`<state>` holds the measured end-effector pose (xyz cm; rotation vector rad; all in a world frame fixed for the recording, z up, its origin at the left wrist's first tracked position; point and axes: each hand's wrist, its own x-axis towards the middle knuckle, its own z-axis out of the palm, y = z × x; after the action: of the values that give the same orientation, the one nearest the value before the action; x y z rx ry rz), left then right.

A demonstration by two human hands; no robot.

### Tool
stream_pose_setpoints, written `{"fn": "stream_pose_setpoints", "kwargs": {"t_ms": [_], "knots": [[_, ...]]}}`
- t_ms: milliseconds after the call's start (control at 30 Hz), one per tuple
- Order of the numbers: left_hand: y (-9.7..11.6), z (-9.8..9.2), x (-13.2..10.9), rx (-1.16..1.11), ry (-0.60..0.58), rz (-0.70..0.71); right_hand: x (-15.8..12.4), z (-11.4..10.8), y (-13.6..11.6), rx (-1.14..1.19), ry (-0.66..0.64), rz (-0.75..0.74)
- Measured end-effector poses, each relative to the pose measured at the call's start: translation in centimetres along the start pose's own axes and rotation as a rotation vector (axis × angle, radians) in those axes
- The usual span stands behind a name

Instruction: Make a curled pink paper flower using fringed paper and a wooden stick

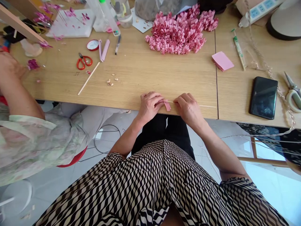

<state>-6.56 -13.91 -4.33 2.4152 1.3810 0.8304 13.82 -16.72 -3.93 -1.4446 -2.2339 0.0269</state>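
At the table's front edge, my left hand (150, 106) pinches a short pink paper strip (167, 105), whose free end hangs toward me. A little to the right, my right hand (188, 108) is closed on a thin pale stick (208, 106). The stick's far end sticks out on the right of that hand, and its other end runs toward the pink strip. My fingertips cover where strip and stick meet. Beyond my hands lies a big heap of curled pink paper pieces (176, 33). A stack of pink paper squares (223, 61) rests to the right.
Red-handled scissors (84, 61), a wooden stick (88, 78) and small beige bits (110, 82) lie on the left. A black phone (263, 98) and grey-handled scissors (293, 97) are at right, beside a twisted cord (268, 70). Another person's arm (21, 89) reaches in from the left.
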Motion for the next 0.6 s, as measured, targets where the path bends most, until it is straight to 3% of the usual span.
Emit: {"fn": "stream_pose_setpoints", "kwargs": {"t_ms": [600], "knots": [[0.1, -0.1, 0.1, -0.068, 0.007, -0.046, 0.7, -0.1, -1.2, -0.003, -0.015, 0.011]]}}
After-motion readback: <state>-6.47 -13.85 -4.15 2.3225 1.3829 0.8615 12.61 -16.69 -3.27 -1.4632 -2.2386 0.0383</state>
